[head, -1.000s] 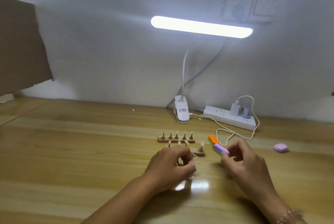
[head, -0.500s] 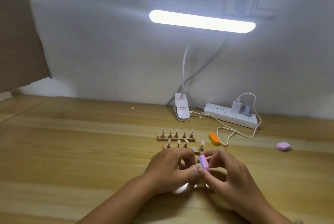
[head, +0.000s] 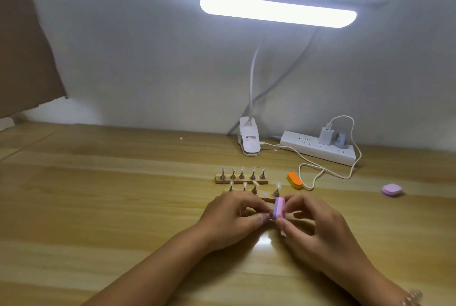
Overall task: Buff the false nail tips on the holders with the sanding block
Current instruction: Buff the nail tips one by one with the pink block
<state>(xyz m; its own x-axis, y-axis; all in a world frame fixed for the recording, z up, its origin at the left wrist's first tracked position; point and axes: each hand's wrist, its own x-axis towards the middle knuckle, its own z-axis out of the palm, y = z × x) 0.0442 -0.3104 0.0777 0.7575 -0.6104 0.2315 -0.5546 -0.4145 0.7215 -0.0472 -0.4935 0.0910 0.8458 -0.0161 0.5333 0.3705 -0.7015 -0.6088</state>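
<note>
A small pink and purple sanding block [head: 279, 208] is pinched between the thumb and fingers of my right hand [head: 317, 229]. It meets the fingertips of my left hand [head: 233, 216], which are curled and pinch something small; what they hold is hidden, probably a nail holder. Just beyond my hands lies the near wooden base [head: 265, 197] with several metal holders bearing clear nail tips [head: 278, 186]. A second wooden base [head: 241, 180] with several more holders and tips stands behind it.
An orange sanding block [head: 294, 180] lies right of the bases by a looped white cable [head: 320, 172]. A purple block [head: 391, 190] sits far right. The clip lamp base [head: 249, 141] and a power strip [head: 319, 147] stand by the wall. The wooden table [head: 98, 194] stretches left.
My right hand brought the pink and purple block leftward from beside the bases to my left hand's fingertips, and it stays pressed there. My left hand has hardly moved.
</note>
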